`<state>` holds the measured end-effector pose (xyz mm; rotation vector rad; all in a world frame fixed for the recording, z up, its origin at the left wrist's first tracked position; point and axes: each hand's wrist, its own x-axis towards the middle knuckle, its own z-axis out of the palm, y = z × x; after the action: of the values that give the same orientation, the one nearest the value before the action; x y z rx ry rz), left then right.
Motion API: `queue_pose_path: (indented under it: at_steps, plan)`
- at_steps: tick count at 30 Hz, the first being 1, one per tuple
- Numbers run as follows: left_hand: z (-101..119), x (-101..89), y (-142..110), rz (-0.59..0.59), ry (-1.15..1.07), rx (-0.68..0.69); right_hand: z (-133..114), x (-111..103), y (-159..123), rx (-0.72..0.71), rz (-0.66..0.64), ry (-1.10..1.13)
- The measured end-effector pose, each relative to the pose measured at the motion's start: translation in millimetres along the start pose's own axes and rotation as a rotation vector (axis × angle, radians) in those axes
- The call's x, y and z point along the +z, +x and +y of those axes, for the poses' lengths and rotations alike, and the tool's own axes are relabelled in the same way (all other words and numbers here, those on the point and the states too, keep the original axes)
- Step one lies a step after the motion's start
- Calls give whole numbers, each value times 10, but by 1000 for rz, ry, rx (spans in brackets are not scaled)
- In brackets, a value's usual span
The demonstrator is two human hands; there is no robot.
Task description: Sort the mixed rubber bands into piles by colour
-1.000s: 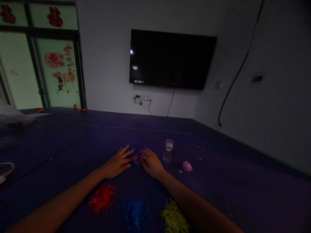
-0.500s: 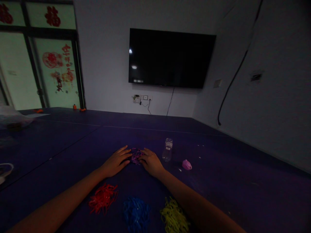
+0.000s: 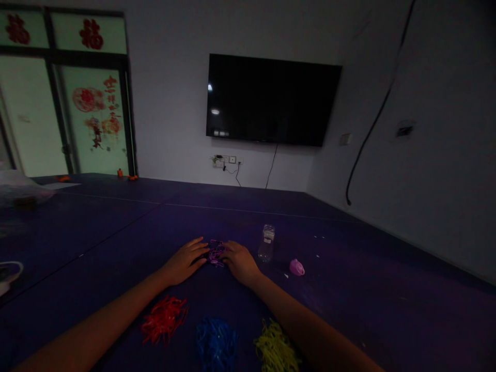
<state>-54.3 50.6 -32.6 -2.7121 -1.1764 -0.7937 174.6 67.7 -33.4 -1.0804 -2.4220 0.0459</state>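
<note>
A small loose pile of purple rubber bands [image 3: 216,254] lies on the dark purple tabletop [image 3: 127,248] between my hands. From the left, my left hand [image 3: 187,262] rests with its fingers apart, tips at the pile's edge. My right hand [image 3: 241,262] touches the pile's right side, fingers spread and slightly bent. Nearer to me sit a red heap [image 3: 165,319], a blue heap [image 3: 216,343] and a yellow heap [image 3: 276,347] of similar thin bands. Just right of my right hand stands a clear bottle [image 3: 266,244], with a pink cap [image 3: 296,267] beside it.
White scraps [image 3: 286,276] dot the surface by the cap. At the far left are a clear plastic bag [image 3: 23,186] and a white looped object [image 3: 10,276], partly cut off. Small orange items [image 3: 120,173] sit along the back edge. A black cable [image 3: 366,139] hangs down the right wall.
The purple bands are spread a little wider and looser between my fingers. Both hands stay nearly in place. The whole view has shifted slightly downward.
</note>
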Motion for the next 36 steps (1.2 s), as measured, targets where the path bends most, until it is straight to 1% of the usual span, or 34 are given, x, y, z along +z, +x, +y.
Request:
queue_pose_path:
  at_steps: [7, 15, 20, 25, 29, 34, 36]
  plan:
    - [-3, 13, -6, 0, -10, -13, -8, -12, -14, 24, -5, -51]
    - [-10, 30, -3, -3, -28, -24, -6, -12, 13, 121, 16, -64]
    - [-9, 33, -2, 0, -31, -30, 2, -12, 8, 114, 5, -35]
    - [12, 12, 5, -16, -39, -34, 3, -18, 16, 64, -29, -33]
    - [30, -4, 6, -27, -36, -34, -35, -55, 36, 36, -30, -62]
    - [20, 6, 2, -14, -33, -18, -58, -56, 47, 63, -68, -98]
    - [15, 13, 1, -4, -31, -14, -40, -27, 43, 80, -60, -97]
